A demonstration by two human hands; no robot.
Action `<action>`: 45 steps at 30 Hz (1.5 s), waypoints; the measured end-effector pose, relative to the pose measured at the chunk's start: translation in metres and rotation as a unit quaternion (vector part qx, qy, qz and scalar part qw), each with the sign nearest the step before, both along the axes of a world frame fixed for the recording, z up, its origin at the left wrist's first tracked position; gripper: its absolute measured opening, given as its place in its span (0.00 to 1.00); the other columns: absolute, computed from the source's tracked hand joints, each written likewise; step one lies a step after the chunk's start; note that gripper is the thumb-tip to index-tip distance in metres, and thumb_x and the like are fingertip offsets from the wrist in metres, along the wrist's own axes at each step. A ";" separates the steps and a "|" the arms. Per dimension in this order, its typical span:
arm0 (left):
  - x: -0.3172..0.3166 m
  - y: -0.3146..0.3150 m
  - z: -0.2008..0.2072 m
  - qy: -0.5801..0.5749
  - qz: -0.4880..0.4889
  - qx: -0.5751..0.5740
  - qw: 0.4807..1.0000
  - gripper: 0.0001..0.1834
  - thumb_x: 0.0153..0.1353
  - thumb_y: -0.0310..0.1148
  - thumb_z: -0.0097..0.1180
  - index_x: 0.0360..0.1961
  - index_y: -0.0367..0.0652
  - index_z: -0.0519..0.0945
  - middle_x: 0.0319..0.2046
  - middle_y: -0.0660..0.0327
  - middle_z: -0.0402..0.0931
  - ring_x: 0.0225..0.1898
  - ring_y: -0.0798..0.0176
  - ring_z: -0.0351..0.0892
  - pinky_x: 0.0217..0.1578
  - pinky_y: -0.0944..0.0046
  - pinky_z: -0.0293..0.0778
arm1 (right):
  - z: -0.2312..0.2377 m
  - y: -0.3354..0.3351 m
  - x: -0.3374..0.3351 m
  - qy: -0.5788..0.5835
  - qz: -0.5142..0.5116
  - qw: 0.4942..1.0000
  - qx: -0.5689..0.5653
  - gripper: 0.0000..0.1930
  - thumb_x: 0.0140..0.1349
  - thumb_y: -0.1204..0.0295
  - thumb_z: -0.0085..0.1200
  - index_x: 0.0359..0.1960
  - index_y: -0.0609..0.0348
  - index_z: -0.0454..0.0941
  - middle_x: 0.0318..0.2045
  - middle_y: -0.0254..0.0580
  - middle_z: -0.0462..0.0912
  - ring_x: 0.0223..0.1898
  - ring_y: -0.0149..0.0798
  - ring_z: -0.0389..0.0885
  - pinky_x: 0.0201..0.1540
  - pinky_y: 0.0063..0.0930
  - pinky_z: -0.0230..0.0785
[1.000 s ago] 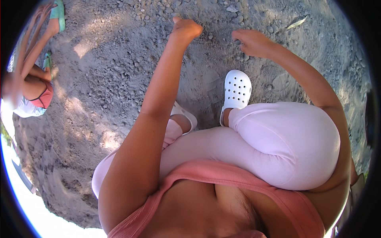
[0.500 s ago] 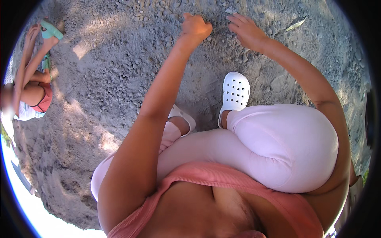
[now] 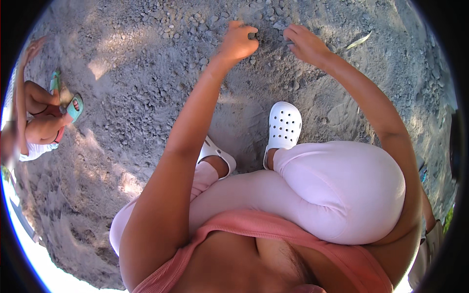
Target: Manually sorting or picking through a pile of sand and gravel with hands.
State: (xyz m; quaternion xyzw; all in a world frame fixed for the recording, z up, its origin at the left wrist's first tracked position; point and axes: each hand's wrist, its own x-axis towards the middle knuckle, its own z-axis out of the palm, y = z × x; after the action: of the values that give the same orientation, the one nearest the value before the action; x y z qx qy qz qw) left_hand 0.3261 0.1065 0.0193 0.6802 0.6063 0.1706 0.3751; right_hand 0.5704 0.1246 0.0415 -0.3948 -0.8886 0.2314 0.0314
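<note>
My left hand [image 3: 239, 41] is stretched out low over the stony ground, its fingers curled and thumb bent toward them. A dark spot shows between the thumb and forefinger; whether it is a pebble or only a shadowed gap I cannot make out. To its right, my right hand [image 3: 306, 46] reaches down to the dirt with bent fingers, the thumb apart from them and nothing visible between. Small grey stones [image 3: 279, 25] lie between and beyond the two hands. A patch of dark, loose soil [image 3: 271, 45] separates them.
My white clogs [image 3: 285, 124] rest on the dirt below my bent knees. A pale leaf [image 3: 359, 40] lies to the right of my right hand. At the far left another person in green sandals [image 3: 74, 108] crouches on the ground. Gravel [image 3: 141, 93] spreads across the left side.
My right hand has drawn its fingers in, away from a pale stone. My left thumb and forefinger now show a gap. The other person's feet and arms have shifted; the view has tilted slightly.
</note>
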 end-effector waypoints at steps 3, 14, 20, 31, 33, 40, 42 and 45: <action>0.019 -0.011 0.004 0.096 -0.043 0.011 0.994 0.24 0.50 0.38 0.57 0.50 0.42 0.78 0.63 0.45 0.57 0.62 0.45 0.61 0.60 0.53 0.61 | 0.012 0.003 -0.013 -0.008 -0.016 0.999 -0.030 0.13 0.48 0.78 0.55 0.35 0.56 0.67 0.35 0.40 0.70 0.43 0.48 0.71 0.44 0.42 0.67; 0.025 -0.011 -0.010 -0.022 0.024 0.076 0.997 0.15 0.46 0.30 0.56 0.37 0.42 0.84 0.52 0.52 0.73 0.50 0.50 0.75 0.52 0.59 0.70 | -0.008 0.022 -0.028 0.088 -0.043 0.993 0.065 0.18 0.52 0.74 0.54 0.47 0.51 0.70 0.42 0.42 0.73 0.44 0.48 0.73 0.46 0.43 0.67; 0.014 0.000 -0.008 -0.073 0.078 0.029 0.994 0.16 0.48 0.29 0.53 0.39 0.47 0.85 0.51 0.56 0.74 0.45 0.53 0.78 0.47 0.60 0.72 | -0.005 0.058 -0.030 0.038 -0.141 0.982 -0.117 0.14 0.57 0.73 0.51 0.47 0.52 0.75 0.46 0.43 0.74 0.46 0.47 0.73 0.50 0.41 0.67; 0.031 -0.016 0.012 0.017 -0.033 -0.003 0.999 0.19 0.47 0.28 0.55 0.44 0.37 0.80 0.54 0.50 0.65 0.55 0.44 0.64 0.54 0.56 0.67 | -0.005 0.159 -0.032 0.159 -0.331 0.898 -0.244 0.20 0.58 0.71 0.51 0.55 0.55 0.71 0.32 0.51 0.78 0.33 0.46 0.78 0.34 0.44 0.69; 0.023 -0.018 0.006 0.023 -0.023 -0.022 0.999 0.19 0.48 0.28 0.54 0.43 0.36 0.80 0.53 0.51 0.65 0.55 0.46 0.64 0.54 0.56 0.67 | 0.008 0.142 -0.053 0.216 -0.384 0.828 -0.348 0.29 0.59 0.69 0.52 0.62 0.48 0.57 0.33 0.50 0.78 0.32 0.44 0.79 0.32 0.44 0.69; 0.010 -0.005 0.005 -0.033 0.032 0.046 0.998 0.17 0.49 0.27 0.54 0.43 0.39 0.82 0.50 0.51 0.69 0.45 0.47 0.72 0.49 0.56 0.70 | -0.008 0.093 -0.028 0.046 -0.056 0.992 0.104 0.13 0.61 0.79 0.45 0.47 0.57 0.75 0.44 0.43 0.75 0.47 0.48 0.71 0.50 0.38 0.68; 0.004 0.000 0.006 -0.005 0.033 0.062 0.997 0.16 0.51 0.27 0.54 0.42 0.40 0.82 0.50 0.52 0.70 0.41 0.50 0.76 0.44 0.57 0.72 | -0.004 0.075 -0.029 0.054 -0.017 0.992 0.114 0.17 0.55 0.81 0.48 0.48 0.57 0.73 0.43 0.42 0.74 0.48 0.46 0.70 0.52 0.37 0.67; -0.001 0.003 0.007 0.019 0.015 0.084 0.996 0.17 0.52 0.28 0.54 0.44 0.42 0.82 0.52 0.52 0.68 0.43 0.51 0.75 0.45 0.57 0.72 | 0.000 0.047 -0.022 0.024 0.046 0.994 0.100 0.21 0.51 0.83 0.50 0.49 0.58 0.72 0.45 0.42 0.72 0.51 0.47 0.69 0.54 0.37 0.66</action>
State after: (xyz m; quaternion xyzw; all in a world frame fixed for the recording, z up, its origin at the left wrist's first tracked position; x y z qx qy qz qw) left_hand 0.3255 0.1096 0.0260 0.7034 0.6067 0.2135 0.3027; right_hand 0.5488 0.1721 0.0417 -0.3427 -0.9236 0.1516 0.0809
